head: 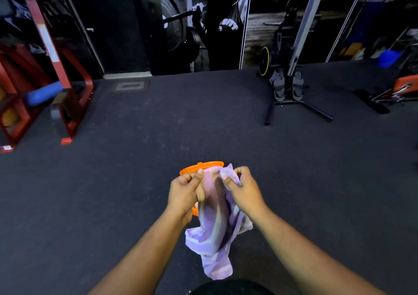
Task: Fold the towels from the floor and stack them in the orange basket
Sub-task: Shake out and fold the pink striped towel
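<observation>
A: Left hand (184, 191) pinches the upper edge of the lilac towel (216, 231), thumb up. Cloth hangs rumpled between the 2 hands, over the orange basket (199, 167) on the floor (113, 181).

B: Right hand (243, 187) pinches the other top corner, fingers curled in the fabric. So the folding looks only just begun, I'd say.

A: Next they'd need to spread the corners and pull the edge taut.

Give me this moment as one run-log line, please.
left hand: pinches towel | right hand: pinches towel | towel: hanging unfolded | orange basket: behind towel
</observation>
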A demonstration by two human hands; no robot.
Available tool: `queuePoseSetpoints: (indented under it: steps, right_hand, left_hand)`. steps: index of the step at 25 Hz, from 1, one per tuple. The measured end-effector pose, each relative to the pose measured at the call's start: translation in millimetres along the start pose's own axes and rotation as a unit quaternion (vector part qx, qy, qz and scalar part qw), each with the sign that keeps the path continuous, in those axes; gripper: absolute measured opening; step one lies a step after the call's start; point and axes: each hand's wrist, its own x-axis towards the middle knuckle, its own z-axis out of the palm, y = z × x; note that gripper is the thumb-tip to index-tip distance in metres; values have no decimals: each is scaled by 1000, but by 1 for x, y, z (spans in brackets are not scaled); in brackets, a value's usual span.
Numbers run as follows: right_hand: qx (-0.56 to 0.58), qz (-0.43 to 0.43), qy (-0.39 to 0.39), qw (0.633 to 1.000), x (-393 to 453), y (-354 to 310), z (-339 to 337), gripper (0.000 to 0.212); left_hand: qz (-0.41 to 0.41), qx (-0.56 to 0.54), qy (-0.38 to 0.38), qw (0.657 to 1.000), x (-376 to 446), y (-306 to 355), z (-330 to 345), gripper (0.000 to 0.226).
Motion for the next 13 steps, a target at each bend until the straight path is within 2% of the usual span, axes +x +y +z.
queuePoseSetpoints:
  steps: [3, 5, 7, 9, 13]
  right_hand:
    - [66, -44, 21, 997, -8, -5, 3, 21]
    - [68, -74, 42, 994, -11, -7, 4, 12]
    - [-4, -97, 31, 995, -13, -10, 8, 6]
    - [-79, -119, 19, 990, -15, -11, 12, 10]
    - [-125, -177, 32, 976, -18, -11, 12, 15]
  left_hand:
    - [11, -4, -22, 1000, -9, 6, 8, 37]
    - [28, 3, -27, 999, -18, 11, 16, 34]
    - [39, -2, -46, 998, -26, 12, 24, 27]
    - [44, 5, -63, 997, -29, 10, 28, 24]
    - [20, 37, -76, 996, -17, 2, 20, 24]
